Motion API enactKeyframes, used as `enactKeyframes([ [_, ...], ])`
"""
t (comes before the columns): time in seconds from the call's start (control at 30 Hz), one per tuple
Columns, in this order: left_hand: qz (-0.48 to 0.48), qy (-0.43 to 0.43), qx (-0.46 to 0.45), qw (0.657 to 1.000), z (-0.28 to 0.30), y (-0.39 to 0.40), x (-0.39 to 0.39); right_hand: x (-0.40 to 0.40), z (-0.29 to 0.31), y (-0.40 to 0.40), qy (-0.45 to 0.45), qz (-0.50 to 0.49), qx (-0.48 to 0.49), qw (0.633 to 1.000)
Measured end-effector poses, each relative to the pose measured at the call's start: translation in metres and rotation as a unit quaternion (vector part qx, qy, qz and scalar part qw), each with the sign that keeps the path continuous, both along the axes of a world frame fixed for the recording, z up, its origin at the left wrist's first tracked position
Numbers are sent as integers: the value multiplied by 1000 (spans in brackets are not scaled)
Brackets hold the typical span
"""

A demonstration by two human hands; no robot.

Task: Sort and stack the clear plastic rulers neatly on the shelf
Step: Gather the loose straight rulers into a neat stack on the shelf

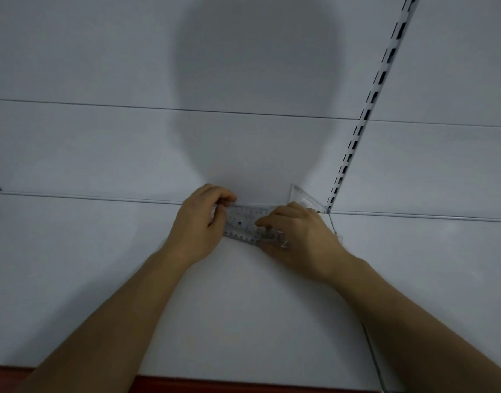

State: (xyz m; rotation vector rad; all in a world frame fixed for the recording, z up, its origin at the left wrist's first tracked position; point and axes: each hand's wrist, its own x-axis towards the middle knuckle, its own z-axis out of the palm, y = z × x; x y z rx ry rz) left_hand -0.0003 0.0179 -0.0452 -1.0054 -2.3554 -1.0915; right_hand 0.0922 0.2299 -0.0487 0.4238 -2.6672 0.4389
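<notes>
A white metal shelf (101, 279) fills the lower view, backed by pale panels and crossed by the round shadow of the person's head; a slotted upright (365, 114) runs down the back wall on the right to the shelf's rear corner, and a thin wire divider (371, 355) appears to run forward from there toward the red front edge (186, 385). Both bare forearms reach in from below toward the rear of the shelf, just left of that corner.

The left hand (199, 222) has its fingers curled over the left end of a small pile of clear plastic rulers (243, 224), pinching it; the right hand (297, 236) curls round the right end of the same pile, thumb and forefinger closing on top, with a further clear piece showing under its fingers near the front edge of the pile. The pile lies flat on the shelf, close to the back wall, slightly askew. Behind the right hand a clear set square (303, 198) leans or lies in the corner beside the upright; whether it touches the pile I cannot tell.

As a judgement, the work is well along but not finished: the rulers are gathered into one place and both hands seem to be squaring their edges; what seems left is to align the pile, settle the loose piece under the right hand, and bring in or set apart the set square. How many rulers the pile holds cannot be made out.
</notes>
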Motion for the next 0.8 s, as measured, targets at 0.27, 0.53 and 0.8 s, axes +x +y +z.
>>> enactKeyframes([
  [0.27, -28, 1, 7, 1000, 3, 5, 9, 8, 28, 6, 182, -3, -48, 982],
  [0.53, -128, -39, 55, 989, 10, 11, 29, 10, 54, 8, 24, -45, -558, 828],
  [0.8, -69, -66, 123, 988, 7, 14, 29, 3, 23, 10, -85, -46, -354, 930],
])
